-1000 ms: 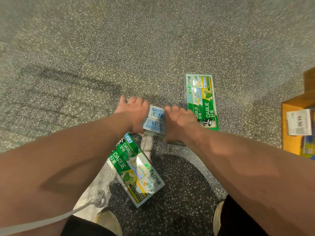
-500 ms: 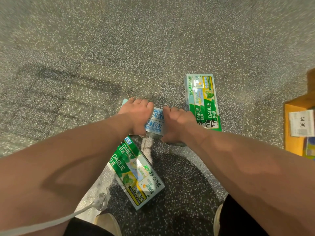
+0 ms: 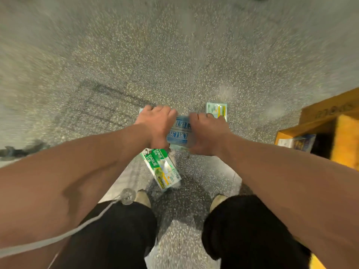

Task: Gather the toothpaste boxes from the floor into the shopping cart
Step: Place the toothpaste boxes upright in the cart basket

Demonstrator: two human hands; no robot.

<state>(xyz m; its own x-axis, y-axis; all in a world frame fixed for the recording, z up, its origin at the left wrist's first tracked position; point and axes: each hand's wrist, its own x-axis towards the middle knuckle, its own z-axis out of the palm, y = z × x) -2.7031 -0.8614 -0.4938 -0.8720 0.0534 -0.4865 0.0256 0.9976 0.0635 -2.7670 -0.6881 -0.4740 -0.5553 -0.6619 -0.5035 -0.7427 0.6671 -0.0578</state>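
Observation:
Both hands grip one blue-and-white toothpaste box (image 3: pixel 179 133) from its two ends: my left hand (image 3: pixel 157 126) on the left end, my right hand (image 3: pixel 206 134) on the right end. The box is off the speckled floor. A green-and-white toothpaste box (image 3: pixel 162 168) lies flat on the floor just below my left hand, slanting toward my feet. Another green toothpaste box (image 3: pixel 216 110) lies on the floor behind my right hand, mostly hidden by it. No shopping cart is in view.
A yellow shelf unit (image 3: pixel 328 131) stands at the right, with small boxes on its low shelf. My two shoes (image 3: pixel 143 198) and dark trouser legs fill the bottom. A white cable with a clear ring (image 3: pixel 127 196) hangs by my left arm. Motion blurs the picture.
Both hands have lifted the blue box off the floor and the view has risen and tilted. The two green boxes stay on the floor, now looking smaller and lower.

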